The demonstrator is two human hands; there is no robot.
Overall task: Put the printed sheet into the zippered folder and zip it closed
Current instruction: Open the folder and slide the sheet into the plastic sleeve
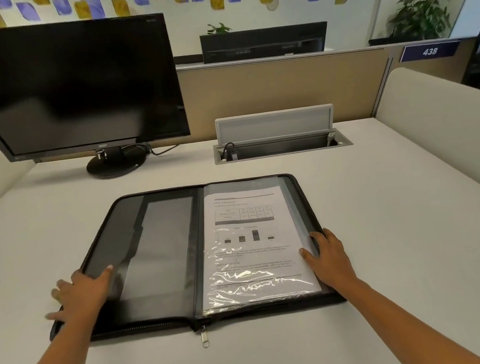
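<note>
The white bench [401, 254] carries the black zippered fabric folder [151, 249], open flat at frame centre. Its right half holds the white printed sheet [247, 210] under a clear sleeve; the left pockets appear empty. Insertion looks complete; closing is next. The left hand [82, 294], fingers spread, sets its thumb on the left cover edge. The right hand [328, 255] rests flat on the right edge. Fold the covers together, then run the metal zipper pull [204, 339], lower centre.

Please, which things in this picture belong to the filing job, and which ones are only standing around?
For the job: zippered folder, lying open; printed sheet, in its right half; zipper pull; left hand and right hand, resting on its edges.
Just there: monitor, cable box, plant, number sign.
</note>
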